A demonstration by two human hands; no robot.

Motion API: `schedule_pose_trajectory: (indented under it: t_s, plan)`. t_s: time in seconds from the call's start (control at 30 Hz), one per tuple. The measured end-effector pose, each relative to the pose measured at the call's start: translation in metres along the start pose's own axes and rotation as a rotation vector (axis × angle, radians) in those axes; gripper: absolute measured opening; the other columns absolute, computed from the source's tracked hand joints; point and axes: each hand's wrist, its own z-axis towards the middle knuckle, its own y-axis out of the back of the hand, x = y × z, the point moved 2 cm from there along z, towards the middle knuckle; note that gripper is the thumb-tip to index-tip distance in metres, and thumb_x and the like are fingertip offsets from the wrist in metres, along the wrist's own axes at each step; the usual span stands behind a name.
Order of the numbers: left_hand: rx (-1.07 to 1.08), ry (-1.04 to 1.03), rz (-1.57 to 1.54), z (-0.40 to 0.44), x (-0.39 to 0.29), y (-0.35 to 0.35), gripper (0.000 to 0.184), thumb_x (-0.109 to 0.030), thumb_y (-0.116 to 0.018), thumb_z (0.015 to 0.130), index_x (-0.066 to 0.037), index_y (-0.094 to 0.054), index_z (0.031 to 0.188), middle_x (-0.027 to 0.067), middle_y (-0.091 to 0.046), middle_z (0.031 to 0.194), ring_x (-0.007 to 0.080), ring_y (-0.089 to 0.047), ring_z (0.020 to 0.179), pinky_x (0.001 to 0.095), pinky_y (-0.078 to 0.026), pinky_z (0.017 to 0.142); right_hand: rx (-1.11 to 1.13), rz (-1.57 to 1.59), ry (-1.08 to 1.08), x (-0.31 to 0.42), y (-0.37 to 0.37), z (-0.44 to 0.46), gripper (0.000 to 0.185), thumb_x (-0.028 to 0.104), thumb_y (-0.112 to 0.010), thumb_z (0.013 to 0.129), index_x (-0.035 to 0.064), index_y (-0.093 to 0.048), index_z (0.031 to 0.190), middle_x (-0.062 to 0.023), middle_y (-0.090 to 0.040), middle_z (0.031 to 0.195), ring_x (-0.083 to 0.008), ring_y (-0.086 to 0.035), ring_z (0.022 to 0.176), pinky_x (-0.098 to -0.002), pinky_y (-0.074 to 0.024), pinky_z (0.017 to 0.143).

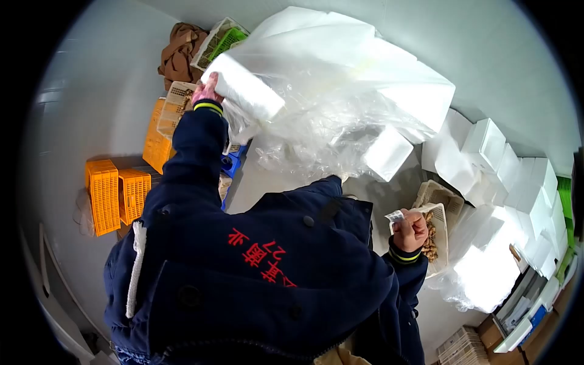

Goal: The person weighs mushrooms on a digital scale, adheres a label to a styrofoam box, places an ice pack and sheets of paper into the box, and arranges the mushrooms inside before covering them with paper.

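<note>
A person in a dark navy coat leans over a pale floor, arms spread. The left hand [208, 91] grips the near left end of a white foam box [248, 86], fingers over its edge; the rest of the box juts away from the hand, its long axis slanting down to the person's right, its far end against a large clear plastic bag [298, 125]. Whether the box holds anything, I cannot tell. The right hand [410, 231] is well apart from it, pinching a small printed slip [394, 216] between thumb and fingers; the slip points from the fingertips toward the person's middle, so the left hand is by far the nearer to the box and the right to the slip. Just beside the right hand, partly hidden by it, is a cream basket [440, 255] holding a heap of small brown pieces [431, 238], perhaps mushrooms, with a second cream basket [451, 198] behind. The big bag covers several white foam pieces, and more white foam boxes [485, 145] are stacked along the right wall. Near the left hand stand a pale basket [168, 115] with a few brown pieces and another pale basket with a green one [229, 40] inside. Farther left, two orange crates [102, 196] stand side by side.
</note>
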Motion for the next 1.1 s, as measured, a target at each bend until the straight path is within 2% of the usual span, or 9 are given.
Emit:
schedule_pose_trajectory:
  t_s: [0.07,0.2,0.33,0.5,0.6,0.73,0.83,0.93,1.1]
  plan:
    - [-0.079,0.068,-0.205,-0.002,0.003,0.028,0.037,-0.014,-0.076,0.070,-0.002,-0.051,0.094,0.0145,-0.060,0.091,0.0271,-0.062,0.076,0.0436,-0.053,0.066,0.042,-0.006,0.035,0.000,0.004,0.000,0.011,0.003,-0.054,0.080,0.0039,-0.047,0.071,-0.0054,-0.047,0.058,-0.0118,-0.042,0.054,-0.0232,-0.0352,0.052]
    - [-0.012,-0.306,-0.073,-0.038,-0.055,0.004,0.025,-0.019,-0.074,0.074,-0.003,-0.056,0.082,0.0076,-0.062,0.078,0.0151,-0.057,0.064,0.0283,-0.048,0.058,0.051,0.013,0.064,0.003,-0.013,0.011,0.009,-0.007,-0.051,0.073,0.0007,-0.047,0.069,-0.0072,-0.050,0.058,-0.0135,-0.046,0.053,-0.0251,-0.0373,0.051]
    - [0.250,-0.508,0.188,-0.060,-0.062,-0.019,0.025,-0.014,-0.073,0.074,-0.003,-0.059,0.092,0.0045,-0.063,0.090,0.0109,-0.055,0.083,0.0246,-0.042,0.079,0.104,0.006,0.042,-0.007,-0.030,0.028,0.010,-0.009,-0.048,0.073,0.0007,-0.047,0.070,-0.0078,-0.050,0.058,-0.0131,-0.046,0.054,-0.0242,-0.0371,0.052]
    - [0.207,-0.565,0.049,-0.069,-0.106,-0.005,0.031,-0.011,-0.072,0.075,-0.001,-0.054,0.098,0.0092,-0.062,0.092,0.0163,-0.059,0.082,0.0302,-0.048,0.078,0.178,-0.012,0.043,-0.013,-0.058,0.049,0.012,-0.011,-0.045,0.072,0.0009,-0.047,0.070,-0.0089,-0.051,0.061,-0.0124,-0.045,0.055,-0.0232,-0.0369,0.052]
    - [0.413,-0.405,-0.156,-0.062,-0.126,0.016,0.026,-0.014,-0.068,0.077,-0.001,-0.056,0.096,0.0093,-0.063,0.090,0.0181,-0.061,0.080,0.0309,-0.050,0.077,0.184,-0.082,0.014,-0.015,-0.063,0.048,0.010,-0.008,-0.048,0.073,0.0011,-0.047,0.070,-0.0093,-0.052,0.063,-0.0120,-0.046,0.056,-0.0227,-0.0373,0.052]
    - [0.638,-0.228,0.049,-0.138,-0.138,-0.032,0.041,-0.021,-0.067,0.075,0.002,-0.056,0.106,0.0089,-0.062,0.093,0.0153,-0.058,0.084,0.0255,-0.046,0.077,0.250,-0.110,0.076,-0.007,-0.075,0.057,0.012,-0.004,-0.052,0.076,0.0020,-0.046,0.069,-0.0074,-0.051,0.062,-0.0121,-0.045,0.056,-0.0250,-0.0371,0.055]
    - [0.939,-0.133,0.282,-0.173,-0.105,-0.102,0.033,-0.030,-0.072,0.072,-0.002,-0.057,0.082,0.0016,-0.056,0.073,0.0091,-0.049,0.067,0.0230,-0.041,0.061,0.321,-0.207,0.192,0.020,-0.103,0.066,0.015,-0.004,-0.054,0.076,0.0028,-0.044,0.067,-0.0045,-0.049,0.061,-0.0118,-0.043,0.057,-0.0253,-0.0361,0.056]
    - [1.285,-0.281,0.534,-0.204,-0.082,-0.182,0.039,-0.023,-0.072,0.073,-0.010,-0.038,0.062,-0.0045,-0.028,0.060,0.0067,-0.028,0.058,0.0262,-0.025,0.050,0.231,-0.434,0.076,0.077,-0.119,0.076,0.009,-0.001,-0.059,0.073,0.0008,-0.051,0.069,-0.0014,-0.052,0.063,-0.0082,-0.045,0.059,-0.0222,-0.0375,0.056]
    - [1.778,-0.226,0.741,-0.275,-0.029,-0.258,0.031,-0.023,-0.071,0.075,0.002,-0.059,0.089,0.0051,-0.060,0.077,0.0090,-0.054,0.071,0.0252,-0.044,0.066,0.013,-0.714,-0.133,0.100,-0.088,0.070,0.012,0.008,-0.064,0.073,-0.0009,-0.059,0.079,0.0014,-0.056,0.067,-0.0045,-0.049,0.062,-0.0189,-0.0401,0.058]
